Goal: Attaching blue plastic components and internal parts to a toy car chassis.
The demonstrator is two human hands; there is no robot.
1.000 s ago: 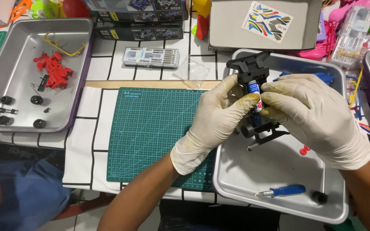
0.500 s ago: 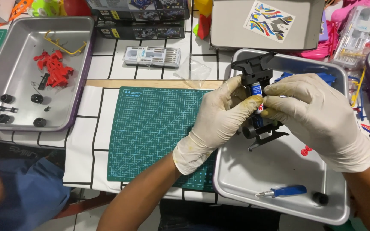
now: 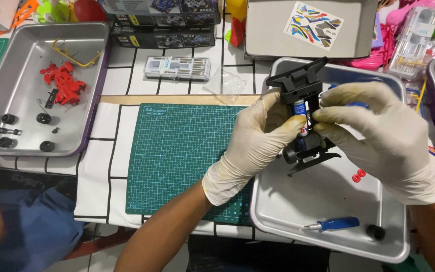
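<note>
Both of my hands wear pale latex gloves and hold a black toy car chassis (image 3: 300, 95) above a metal tray (image 3: 328, 221). My left hand (image 3: 258, 141) grips the chassis from its left side. My right hand (image 3: 378, 136) grips it from the right, with the fingertips pressed on a small battery-like blue and white cylinder (image 3: 299, 108) set in the frame. A black wheel (image 3: 292, 152) shows at the lower end of the chassis.
The tray holds a blue-handled screwdriver (image 3: 331, 224), a black wheel (image 3: 376, 231) and two small red parts (image 3: 359, 175). A green cutting mat (image 3: 177, 151) lies left of it. Another tray (image 3: 91, 60) at far left holds red parts and black wheels. Boxes and a clear bit case (image 3: 177, 67) sit behind.
Both hands with the chassis have shifted slightly up and to the right over the tray; the grip looks unchanged.
</note>
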